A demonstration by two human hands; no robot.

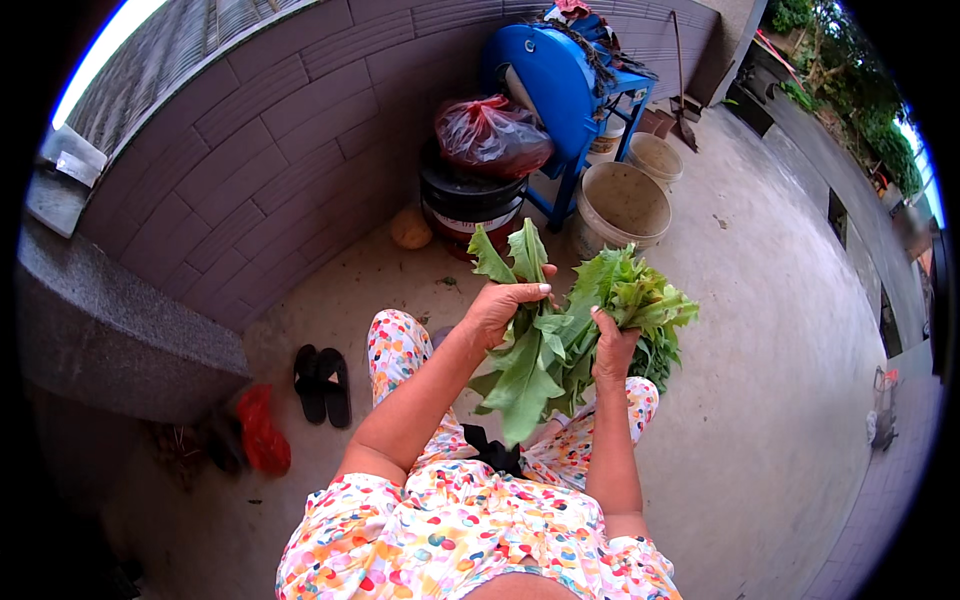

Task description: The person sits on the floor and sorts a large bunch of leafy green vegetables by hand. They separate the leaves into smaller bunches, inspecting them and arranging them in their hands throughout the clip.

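My left hand (504, 304) grips a few long green leaves (525, 390) with toothed edges, their tips hanging down over my lap. Two short leaf ends stick up above its thumb. Close by on the right, my right hand (615, 345) is closed around a thicker bunch of leafy greens (637, 292), some of them yellowish. The two lots of leaves overlap between my hands. More dark green leaves (656, 360) show below and behind the right hand, and I cannot tell what they rest on.
Ahead stand a blue machine (547, 67) on legs, a black lidded bucket (472, 195) topped by a tied red plastic bag (491, 135), and two pale buckets (626, 202). Black slippers (322, 382) and a red bag (262, 431) lie left. A tiled wall (300, 127) runs along the left.
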